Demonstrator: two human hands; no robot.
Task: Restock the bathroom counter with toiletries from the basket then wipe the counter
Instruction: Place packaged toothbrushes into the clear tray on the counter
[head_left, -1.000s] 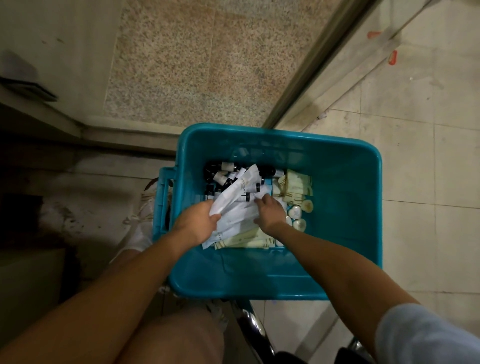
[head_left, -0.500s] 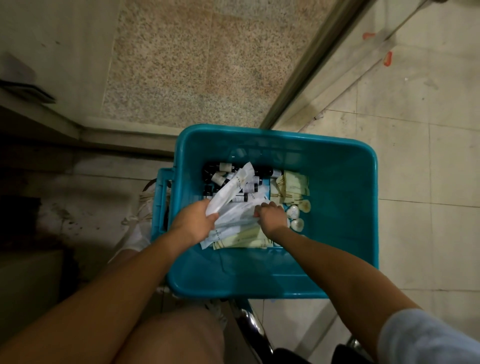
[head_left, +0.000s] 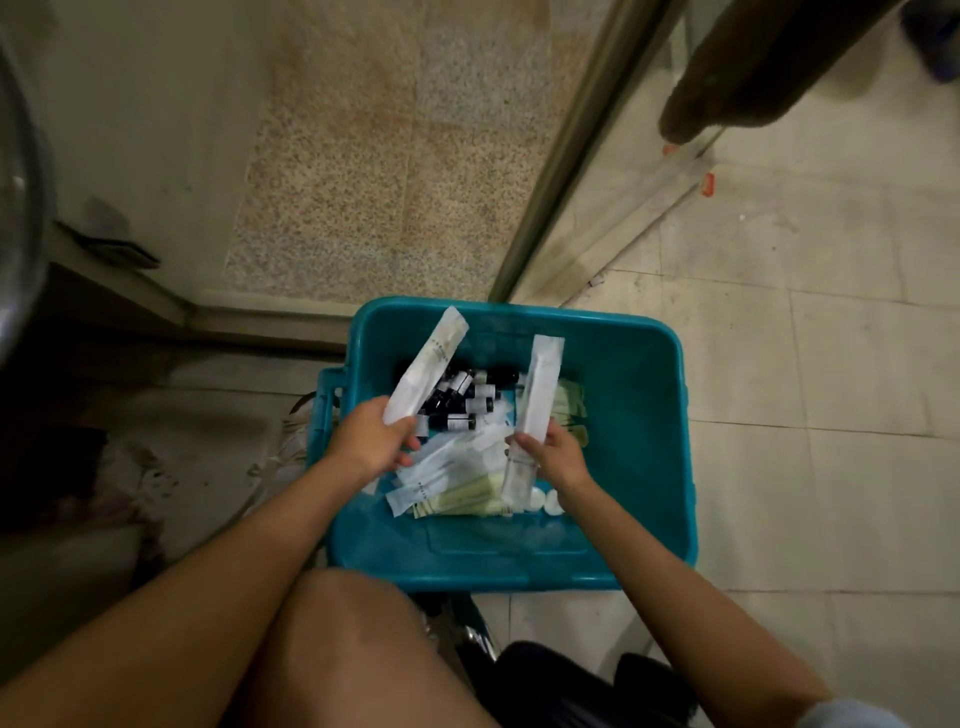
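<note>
A teal plastic basket (head_left: 644, 441) sits below me, holding small dark bottles with white caps (head_left: 462, 400), white sachets (head_left: 447, 467), pale green sachets (head_left: 467, 501) and round white pieces (head_left: 545, 501). My left hand (head_left: 371, 441) grips one long white packet (head_left: 428, 364) by its lower end, lifted over the basket's left side. My right hand (head_left: 558, 452) holds a second long white packet (head_left: 537, 400) upright over the middle of the basket.
The basket rests on something dark above a tiled floor (head_left: 831, 415). A metal door frame (head_left: 566, 140) runs diagonally behind it, with a speckled stone slab (head_left: 389, 156) to its left. My bare knee (head_left: 353, 649) is just under the basket's near edge.
Both hands have lifted out of the pile, each raising a long white packet. The view has tilted up, so the basket now sits lower in the picture.
</note>
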